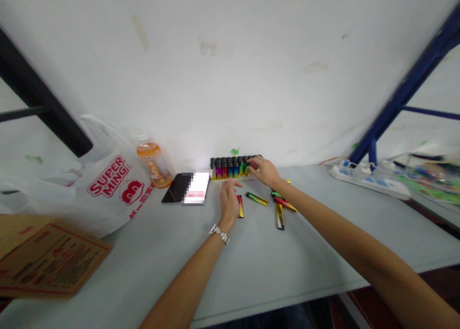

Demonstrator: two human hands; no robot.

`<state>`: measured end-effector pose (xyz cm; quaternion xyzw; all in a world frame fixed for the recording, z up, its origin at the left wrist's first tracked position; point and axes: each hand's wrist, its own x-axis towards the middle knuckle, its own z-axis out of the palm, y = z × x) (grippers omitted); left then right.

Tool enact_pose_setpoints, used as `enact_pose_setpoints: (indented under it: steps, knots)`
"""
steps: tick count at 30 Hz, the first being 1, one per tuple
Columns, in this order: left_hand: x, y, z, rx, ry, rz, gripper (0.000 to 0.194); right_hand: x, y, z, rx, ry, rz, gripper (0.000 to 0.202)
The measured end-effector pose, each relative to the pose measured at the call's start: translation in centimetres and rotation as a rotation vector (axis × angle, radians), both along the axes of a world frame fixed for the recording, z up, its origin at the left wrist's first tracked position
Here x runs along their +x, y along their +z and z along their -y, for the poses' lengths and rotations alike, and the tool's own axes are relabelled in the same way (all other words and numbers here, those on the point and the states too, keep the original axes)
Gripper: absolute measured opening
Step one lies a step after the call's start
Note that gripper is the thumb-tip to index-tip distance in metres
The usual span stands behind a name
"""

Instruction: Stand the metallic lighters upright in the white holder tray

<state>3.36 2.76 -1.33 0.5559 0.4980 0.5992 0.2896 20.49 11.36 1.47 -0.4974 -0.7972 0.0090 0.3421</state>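
Rows of colourful lighters with black tops (230,169) stand upright in a tray against the wall. My right hand (265,171) is at the right end of these rows, its fingers closed on a lighter there. In front of the tray is my left hand (229,200), fingers bent and apart, beside a red and gold lighter (240,207) lying on the table. A green and gold lighter (257,198) lies between my hands. Further right, below my right forearm, are several loose lighters, among them a gold one (280,216) and a red one (285,204).
Left of the tray lie a phone (178,188), an orange drink bottle (154,161), a white plastic bag (108,190) and a cardboard box (53,259). A power strip (368,180) and blue metal frame (406,89) are on the right of the grey table (273,276).
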Motion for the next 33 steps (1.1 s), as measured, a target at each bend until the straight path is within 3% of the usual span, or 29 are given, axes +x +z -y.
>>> enact_pose_setpoints:
  steps: [10, 17, 21, 23, 28, 33]
  knots:
    - [0.1, 0.0, 0.1, -0.018, 0.001, 0.004, 0.045, -0.2, -2.0, 0.8, 0.04, -0.092, 0.025, 0.039]
    - [0.0, -0.2, 0.0, 0.006, -0.001, -0.019, 0.041, -0.2, -1.9, 2.5, -0.062, -0.12, 0.212, 0.064]
    - [-0.1, -0.1, 0.0, -0.003, 0.006, -0.022, 0.042, -0.1, -1.6, 3.7, -0.104, -0.09, 0.155, 0.076]
    - [-0.1, 0.0, 0.1, -0.014, 0.009, -0.026, 0.042, 0.0, -1.5, 4.5, -0.139, -0.078, 0.098, 0.07]
    - [0.1, 0.0, 0.1, -0.014, 0.006, -0.026, 0.04, 0.5, -0.8, 7.3, -0.276, -0.038, 0.186, 0.025]
    - [0.0, -0.4, -0.1, 0.003, 0.01, -0.029, 0.038, 0.1, -0.2, 8.7, -0.326, -0.095, 0.347, 0.025]
